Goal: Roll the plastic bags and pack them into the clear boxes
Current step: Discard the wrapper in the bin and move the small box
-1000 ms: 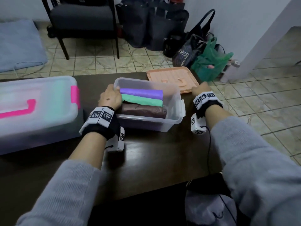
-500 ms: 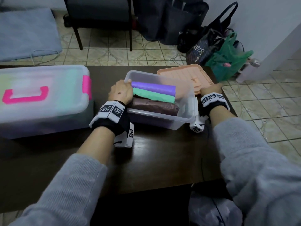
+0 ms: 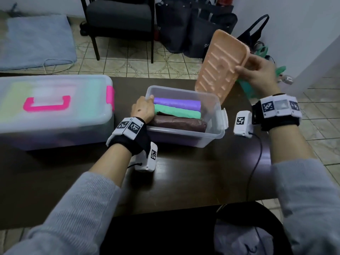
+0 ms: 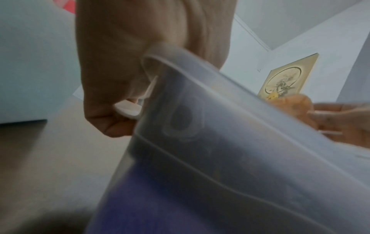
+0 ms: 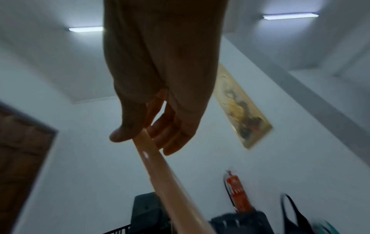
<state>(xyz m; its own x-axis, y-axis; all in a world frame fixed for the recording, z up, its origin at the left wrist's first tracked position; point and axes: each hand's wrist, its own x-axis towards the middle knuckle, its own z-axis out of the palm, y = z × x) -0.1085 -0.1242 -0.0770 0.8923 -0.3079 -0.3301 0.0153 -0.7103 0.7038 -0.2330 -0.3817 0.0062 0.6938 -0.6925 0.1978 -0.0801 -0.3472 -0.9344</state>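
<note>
A small clear box (image 3: 213, 134) stands mid-table and holds three rolled bags: purple (image 3: 176, 103), green (image 3: 177, 112) and brown (image 3: 178, 123). My left hand (image 3: 142, 110) grips the box's left end, fingers curled over the rim (image 4: 160, 53) in the left wrist view. My right hand (image 3: 257, 70) holds the peach lid (image 3: 219, 65) by its right edge, raised and tilted above the box's far right corner. The right wrist view shows thumb and fingers (image 5: 172, 133) pinching the lid's edge (image 5: 160, 171).
A large clear box (image 3: 55, 111) with a pink handle and pink latch stands closed on the left of the dark table (image 3: 184, 177). Behind the table are a chair (image 3: 119, 13), dark tote bags (image 3: 193, 24) and a green bag (image 3: 261, 50) on the tiled floor.
My right hand has picked the peach lid up off the table behind the box and lifted it to a tilted position. The left hand stays on the box's left end.
</note>
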